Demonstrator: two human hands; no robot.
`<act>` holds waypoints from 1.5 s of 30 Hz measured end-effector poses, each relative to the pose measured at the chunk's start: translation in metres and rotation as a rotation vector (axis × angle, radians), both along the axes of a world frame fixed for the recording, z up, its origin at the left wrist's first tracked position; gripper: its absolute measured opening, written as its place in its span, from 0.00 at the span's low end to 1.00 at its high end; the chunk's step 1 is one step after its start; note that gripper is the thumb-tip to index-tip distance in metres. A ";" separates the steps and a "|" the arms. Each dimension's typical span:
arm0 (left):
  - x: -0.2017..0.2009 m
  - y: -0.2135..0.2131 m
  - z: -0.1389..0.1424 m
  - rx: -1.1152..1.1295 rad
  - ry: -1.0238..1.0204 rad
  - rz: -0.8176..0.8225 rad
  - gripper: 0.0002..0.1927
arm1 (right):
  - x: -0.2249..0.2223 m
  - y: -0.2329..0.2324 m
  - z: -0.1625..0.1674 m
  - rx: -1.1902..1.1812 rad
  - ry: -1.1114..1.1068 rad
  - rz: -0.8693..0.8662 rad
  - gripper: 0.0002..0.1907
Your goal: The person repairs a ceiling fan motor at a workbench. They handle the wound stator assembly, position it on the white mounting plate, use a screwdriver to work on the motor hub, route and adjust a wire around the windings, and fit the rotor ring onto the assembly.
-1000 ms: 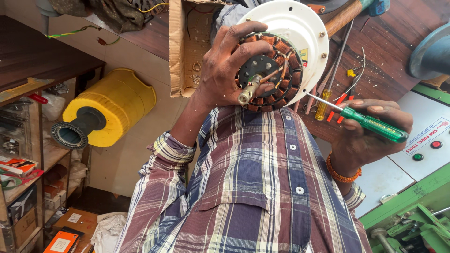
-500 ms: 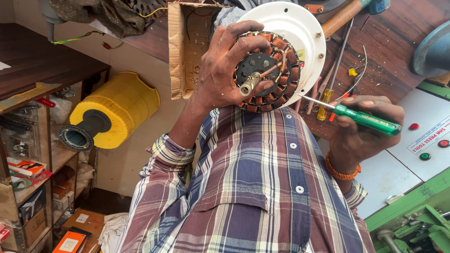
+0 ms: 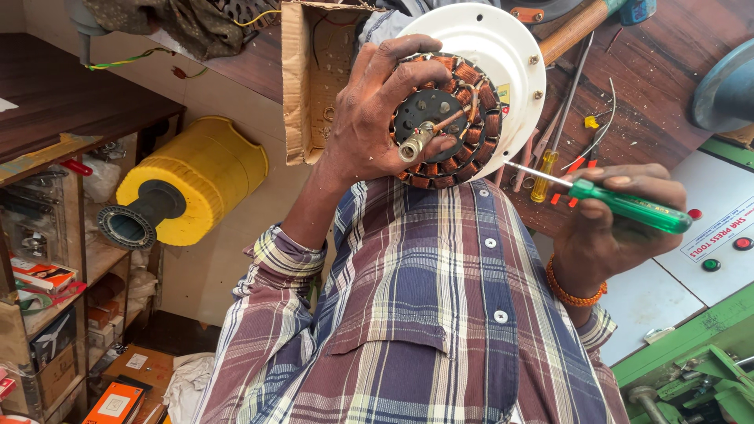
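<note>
Closest to me, my checked purple-and-cream shirt (image 3: 424, 314) fills the lower view, and both hands work just above its collar, apart from each other. My left hand (image 3: 377, 118) is clamped around the round fan motor stator with copper windings (image 3: 471, 102), fingers curled over its upper edge and thumb pressed near the short metal shaft (image 3: 412, 148) that sticks out of its dark centre. The stator sits against a white round metal cover plate (image 3: 510, 55) behind it. To the right of the stator, my right hand (image 3: 609, 228), an orange bead bracelet (image 3: 569, 292) at its wrist, is closed on the green-handled screwdriver (image 3: 628, 206), whose thin steel blade reaches the stator's lower right rim. Beyond the stator lies the brown wooden workbench (image 3: 667, 71), with a yellow-handled screwdriver (image 3: 544, 169) and a wooden-handled hammer (image 3: 573, 31) on it. Left of the stator stands an open brown cardboard box (image 3: 302, 78), and farther left a yellow cylindrical filter (image 3: 196, 177) sits beside cluttered wooden shelves (image 3: 47, 259).
</note>
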State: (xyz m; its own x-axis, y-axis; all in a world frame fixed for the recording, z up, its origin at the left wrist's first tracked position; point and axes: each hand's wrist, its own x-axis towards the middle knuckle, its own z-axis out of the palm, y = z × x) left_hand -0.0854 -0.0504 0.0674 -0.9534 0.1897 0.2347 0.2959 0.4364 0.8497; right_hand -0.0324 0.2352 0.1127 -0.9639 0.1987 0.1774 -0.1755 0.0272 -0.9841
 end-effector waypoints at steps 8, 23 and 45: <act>-0.002 0.000 -0.001 -0.001 0.021 -0.018 0.29 | 0.005 -0.002 0.007 0.114 -0.022 0.068 0.21; -0.003 -0.002 0.002 0.002 0.017 -0.033 0.29 | -0.002 -0.027 0.034 0.515 0.089 0.142 0.17; -0.004 -0.004 0.000 -0.031 0.026 -0.047 0.28 | -0.017 -0.007 0.052 0.570 -0.120 0.284 0.16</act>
State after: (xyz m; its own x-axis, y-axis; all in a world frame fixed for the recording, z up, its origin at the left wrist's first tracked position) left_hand -0.0890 -0.0542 0.0676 -0.9369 0.2421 0.2522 0.3385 0.4477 0.8276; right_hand -0.0497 0.2278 0.1642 -0.9847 -0.1606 0.0676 -0.1426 0.5198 -0.8423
